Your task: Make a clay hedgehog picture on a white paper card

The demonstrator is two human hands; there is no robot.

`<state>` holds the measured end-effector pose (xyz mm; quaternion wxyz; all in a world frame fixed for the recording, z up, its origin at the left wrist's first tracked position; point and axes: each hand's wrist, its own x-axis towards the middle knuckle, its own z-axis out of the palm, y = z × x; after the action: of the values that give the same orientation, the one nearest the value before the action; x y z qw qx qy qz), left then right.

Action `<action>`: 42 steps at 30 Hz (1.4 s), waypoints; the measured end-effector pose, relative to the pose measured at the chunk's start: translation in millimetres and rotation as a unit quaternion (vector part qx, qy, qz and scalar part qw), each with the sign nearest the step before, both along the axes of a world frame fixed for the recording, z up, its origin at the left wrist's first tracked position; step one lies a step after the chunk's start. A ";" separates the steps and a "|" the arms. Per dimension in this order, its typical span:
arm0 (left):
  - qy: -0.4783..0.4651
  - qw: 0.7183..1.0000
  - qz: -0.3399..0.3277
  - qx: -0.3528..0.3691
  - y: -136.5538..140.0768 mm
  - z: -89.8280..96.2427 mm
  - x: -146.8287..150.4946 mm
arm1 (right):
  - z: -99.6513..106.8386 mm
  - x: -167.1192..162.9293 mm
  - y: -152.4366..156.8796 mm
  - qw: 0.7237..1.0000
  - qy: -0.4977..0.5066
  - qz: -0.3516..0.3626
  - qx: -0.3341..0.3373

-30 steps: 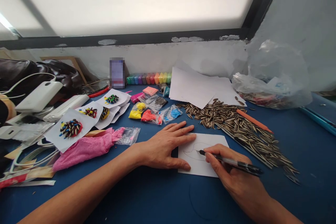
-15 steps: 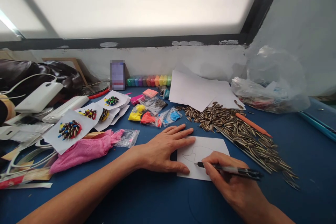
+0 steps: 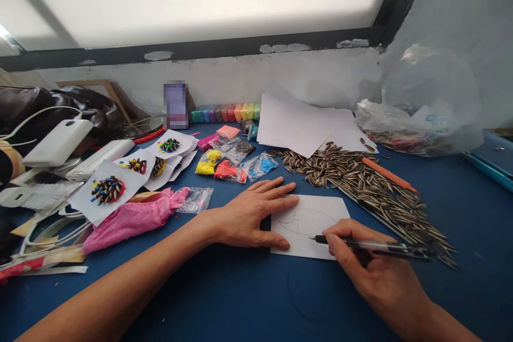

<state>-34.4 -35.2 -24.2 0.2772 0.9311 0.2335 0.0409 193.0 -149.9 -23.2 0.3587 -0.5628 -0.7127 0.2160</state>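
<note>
A small white sheet of paper [image 3: 294, 247] lies on the blue tabletop, bearing a thin curved outline with a notched shape at its left. My left hand [image 3: 250, 215] rests flat with its fingers spread, thumb and fingertips on the paper's left side. In my right hand [image 3: 377, 264] is a pen [image 3: 360, 244] with a black grip and clear barrel, its tip at the lower part of the drawing. Just beyond the paper spreads a heap of striped sunflower seeds [image 3: 360, 187], with an orange pencil-like stick [image 3: 390, 175] on it.
Small bags of coloured clay [image 3: 228, 170] lie behind my left hand. Paper cards with seed-and-clay figures [image 3: 108, 191], a pink cloth [image 3: 132, 220] and white power banks [image 3: 58, 142] crowd the left. White sheets [image 3: 294, 123] and a plastic bag [image 3: 425, 112] stand at the back.
My right hand has moved the pen rightward, and the line along the bottom of the drawing is longer. My left hand stays on the paper. The view has tilted slightly down.
</note>
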 end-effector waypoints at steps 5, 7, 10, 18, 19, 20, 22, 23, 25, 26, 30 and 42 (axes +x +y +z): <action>0.007 1.000 -0.003 0.004 0.4 -1.7 0.0 | -0.4 -0.9 1.2 1.000 0.004 0.008 -0.008; 0.002 1.000 -0.003 0.004 0.5 -1.9 -0.1 | -1.6 -0.5 1.1 1.000 -0.001 0.008 -0.006; -0.001 1.000 -0.003 0.003 0.4 -1.4 -0.1 | -2.6 -0.2 1.3 1.000 -0.008 0.010 -0.001; 0.005 1.000 0.000 -0.003 -0.3 1.0 0.6 | -3.6 -0.2 2.3 1.000 -0.008 0.013 -0.009; 0.005 1.000 0.000 -0.002 -0.4 1.2 0.7 | -4.0 -0.1 2.4 1.000 -0.007 0.013 -0.011; 0.005 1.000 -0.001 -0.002 -0.4 1.3 0.7 | -4.2 0.1 2.5 1.000 -0.006 0.014 -0.013; 0.008 1.000 -0.001 -0.002 -0.3 1.5 0.6 | -4.1 0.2 2.4 1.000 -0.004 0.016 -0.019; 0.010 1.000 -0.001 -0.002 -0.3 1.6 0.6 | -3.8 0.2 2.2 1.000 -0.002 0.017 -0.019; 0.014 1.000 -0.003 -0.001 -0.2 1.6 0.5 | -2.6 0.3 1.6 1.000 -0.002 0.018 -0.021; 0.015 1.000 -0.003 0.000 -0.2 1.5 0.4 | -2.0 0.4 1.1 1.000 -0.002 0.018 -0.020; 0.022 1.000 -0.003 0.004 -0.1 1.4 0.6 | -1.5 1.1 -0.7 1.000 -0.004 0.018 -0.024; 0.017 1.000 -0.001 0.003 -0.3 0.1 0.2 | -0.3 0.9 1.0 0.999 -0.009 0.032 -0.010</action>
<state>-34.2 -35.5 -24.1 0.2705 0.9328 0.2369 0.0255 194.0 -148.9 -23.5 0.3400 -0.5450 -0.7314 0.2292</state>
